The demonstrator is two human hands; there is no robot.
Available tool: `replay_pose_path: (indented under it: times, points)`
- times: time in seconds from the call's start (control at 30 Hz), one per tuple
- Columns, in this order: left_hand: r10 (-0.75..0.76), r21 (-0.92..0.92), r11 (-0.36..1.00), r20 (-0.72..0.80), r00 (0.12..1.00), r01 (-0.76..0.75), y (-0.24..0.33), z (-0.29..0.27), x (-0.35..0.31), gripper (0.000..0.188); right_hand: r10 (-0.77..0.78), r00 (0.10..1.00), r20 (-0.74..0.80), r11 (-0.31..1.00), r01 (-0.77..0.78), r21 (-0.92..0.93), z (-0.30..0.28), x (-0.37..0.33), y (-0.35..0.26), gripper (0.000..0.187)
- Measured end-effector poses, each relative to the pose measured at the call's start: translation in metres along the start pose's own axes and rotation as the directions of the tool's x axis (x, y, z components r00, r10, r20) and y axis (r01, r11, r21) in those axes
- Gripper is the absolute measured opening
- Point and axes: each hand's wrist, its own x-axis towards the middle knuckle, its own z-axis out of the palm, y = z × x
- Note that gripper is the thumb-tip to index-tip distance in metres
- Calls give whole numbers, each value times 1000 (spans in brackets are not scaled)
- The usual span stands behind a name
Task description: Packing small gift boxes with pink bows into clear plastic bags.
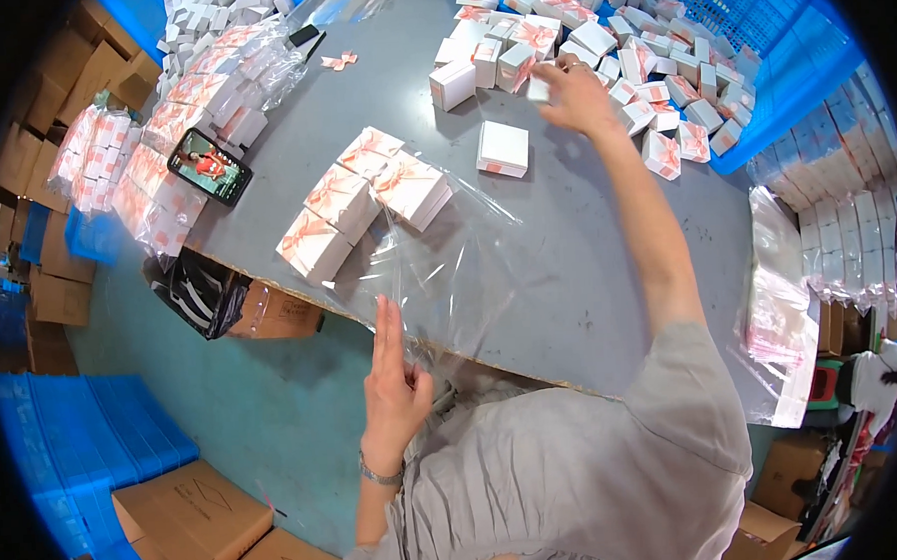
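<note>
My left hand (393, 392) is at the table's near edge, index and middle fingers stretched out and the others bent. It is beside a clear plastic bag (459, 280); I cannot make out any grip on the bag. Several white gift boxes with pink ribbon print (317, 241) stand in rows at the bag's left part. My right hand (573, 96), slightly blurred, reaches across and has its fingers on a small white gift box (538, 90) at the edge of a large pile. Another white box (503, 147) lies alone between the pile and the bag.
A phone (209, 167) leans on bagged boxes (164, 187) at the left. Loose boxes (660, 81) heap out of a blue crate (809, 64) at the back right. Flat plastic bags (778, 306) hang over the right edge. Cardboard cartons (194, 516) stand on the floor.
</note>
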Motion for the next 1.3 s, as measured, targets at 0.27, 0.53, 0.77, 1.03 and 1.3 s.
replay_pose_path:
  times: [0.27, 0.53, 0.77, 1.03, 1.3]
  points:
    - [48, -18, 999, -30, 998, -49, -9, 6, -1, 89, -229, 965, -125, 971, 235, 35, 6, -111, -9, 69]
    - [51, -35, 998, 1, 999, -50, -8, 3, -3, 86, 445, 895, 26, 827, -422, 373, 12, -88, -37, 87]
    - [65, -20, 998, -6, 998, -65, -6, 1, -7, 85, 202, 933, 298, 939, -271, 213, 0, -27, -110, 79]
    - [105, -45, 993, -41, 994, -107, -15, 4, -5, 87, -123, 992, -22, 847, 117, 519, -20, -54, -67, 81]
    - [45, -77, 996, 10, 999, -44, -10, -3, -6, 85, 440, 889, 129, 872, -457, 178, -6, -101, -77, 82]
